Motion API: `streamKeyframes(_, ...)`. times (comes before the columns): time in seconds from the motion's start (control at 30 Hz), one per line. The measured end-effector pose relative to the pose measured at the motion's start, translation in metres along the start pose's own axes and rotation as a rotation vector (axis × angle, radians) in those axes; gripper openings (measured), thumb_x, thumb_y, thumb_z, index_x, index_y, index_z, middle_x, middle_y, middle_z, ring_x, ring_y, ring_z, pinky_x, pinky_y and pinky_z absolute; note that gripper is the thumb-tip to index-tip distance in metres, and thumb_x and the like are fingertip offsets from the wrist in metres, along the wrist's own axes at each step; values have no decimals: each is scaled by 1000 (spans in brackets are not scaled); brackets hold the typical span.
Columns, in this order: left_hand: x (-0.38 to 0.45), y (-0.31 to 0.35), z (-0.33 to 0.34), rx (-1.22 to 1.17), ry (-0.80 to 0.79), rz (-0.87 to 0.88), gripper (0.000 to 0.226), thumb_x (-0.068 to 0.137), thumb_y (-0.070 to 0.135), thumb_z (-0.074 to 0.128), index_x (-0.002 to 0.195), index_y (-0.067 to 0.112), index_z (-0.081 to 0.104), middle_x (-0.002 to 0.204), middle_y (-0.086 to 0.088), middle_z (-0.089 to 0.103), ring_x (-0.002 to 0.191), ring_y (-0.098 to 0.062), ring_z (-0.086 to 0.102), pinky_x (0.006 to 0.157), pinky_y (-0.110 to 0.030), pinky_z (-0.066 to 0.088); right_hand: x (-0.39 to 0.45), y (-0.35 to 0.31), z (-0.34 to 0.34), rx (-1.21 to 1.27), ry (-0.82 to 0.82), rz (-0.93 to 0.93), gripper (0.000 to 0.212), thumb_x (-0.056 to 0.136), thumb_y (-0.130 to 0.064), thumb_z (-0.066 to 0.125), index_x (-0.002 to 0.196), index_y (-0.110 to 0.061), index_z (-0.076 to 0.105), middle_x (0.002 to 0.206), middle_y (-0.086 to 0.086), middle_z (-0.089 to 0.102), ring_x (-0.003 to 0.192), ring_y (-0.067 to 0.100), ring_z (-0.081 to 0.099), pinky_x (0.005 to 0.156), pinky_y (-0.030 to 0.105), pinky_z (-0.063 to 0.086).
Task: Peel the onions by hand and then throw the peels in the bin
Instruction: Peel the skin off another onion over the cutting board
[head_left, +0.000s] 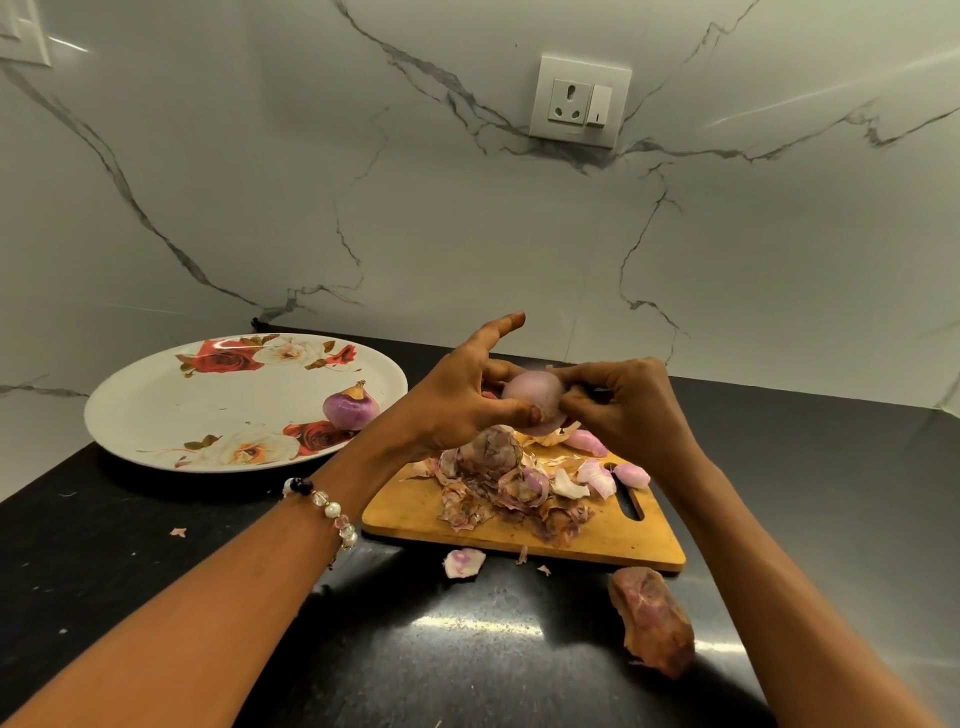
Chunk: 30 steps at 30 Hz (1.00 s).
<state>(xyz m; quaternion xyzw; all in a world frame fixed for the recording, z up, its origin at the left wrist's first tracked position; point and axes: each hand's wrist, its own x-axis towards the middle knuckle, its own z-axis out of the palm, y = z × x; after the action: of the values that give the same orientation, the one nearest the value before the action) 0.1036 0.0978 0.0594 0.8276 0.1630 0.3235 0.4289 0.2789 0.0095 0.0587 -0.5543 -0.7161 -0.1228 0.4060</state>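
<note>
I hold a pale purple onion (532, 397) above the wooden cutting board (613, 535). My left hand (467, 389) cups it from the left, thumb on its front and index finger raised. My right hand (618, 402) pinches the onion's skin at its right side. Under my hands, a heap of dry onion peels (514, 493) lies on the board, with an unpeeled onion (493, 449) on top of it. A peeled purple onion (349, 408) sits on the floral plate (156, 410) at the left.
A large brown peel (652, 618) and a small pink-white peel (464, 563) lie on the black counter in front of the board. Pink onion pieces (631, 474) lie at the board's right end. A marble wall with a socket (579, 101) rises behind.
</note>
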Motion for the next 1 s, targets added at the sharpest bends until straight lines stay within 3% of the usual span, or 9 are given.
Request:
streamKeyframes(0.1, 1, 1, 0, 4, 29, 7, 94, 78, 4, 74, 150, 21, 17, 124, -11, 63, 97, -12, 65, 80, -12, 51, 0, 3, -3, 35, 14, 28, 23, 84, 2, 70, 106, 5, 70, 88, 15, 74, 65, 4, 66, 65, 3, 48)
streamKeyframes(0.23, 1, -1, -1, 36, 35, 12, 94, 78, 7, 75, 150, 22, 16, 125, -11, 62, 98, -14, 64, 82, -14, 50, 0, -1, -3, 140, -29, 62, 27, 86, -7, 70, 110, 4, 68, 95, 9, 72, 83, 0, 66, 68, 8, 52)
streamKeyframes(0.53, 0, -1, 1, 77, 45, 35, 96, 76, 6, 76, 150, 21, 17, 127, -11, 61, 102, -18, 64, 86, -19, 51, 0, -6, 1, 38, -14, 22, 24, 82, -5, 74, 103, 6, 71, 90, 11, 73, 67, 7, 64, 65, 3, 49)
streamKeyframes(0.63, 0, -1, 2, 64, 24, 24, 97, 76, 3, 76, 150, 22, 16, 128, -12, 60, 104, -20, 64, 89, -24, 52, 0, -3, -1, 16, -14, 21, 14, 83, -1, 72, 96, 6, 73, 85, 14, 74, 60, 0, 60, 60, 5, 50)
streamKeyframes(0.83, 2, -2, 1, 56, 41, 12, 98, 76, 3, 76, 150, 22, 17, 125, -9, 62, 102, -17, 65, 84, -18, 52, -1, 0, -5, 73, -6, 51, 14, 86, -3, 69, 96, 6, 73, 85, 12, 74, 65, 8, 67, 59, 6, 50)
streamKeyframes(0.93, 1, -2, 1, 88, 38, 14, 98, 76, 5, 77, 150, 22, 16, 127, -10, 61, 106, -19, 63, 86, -17, 50, -1, -2, -5, 114, -49, 37, 21, 84, -8, 72, 101, 5, 72, 87, -2, 68, 78, -1, 66, 62, 6, 51)
streamKeyframes(1.0, 1, -2, 2, 105, 36, 22, 98, 76, 6, 77, 150, 21, 16, 129, -10, 60, 106, -19, 63, 85, -15, 49, -1, -2, -4, 101, -50, 41, 22, 83, -8, 74, 101, 4, 72, 87, -2, 68, 75, -1, 66, 63, 7, 51)
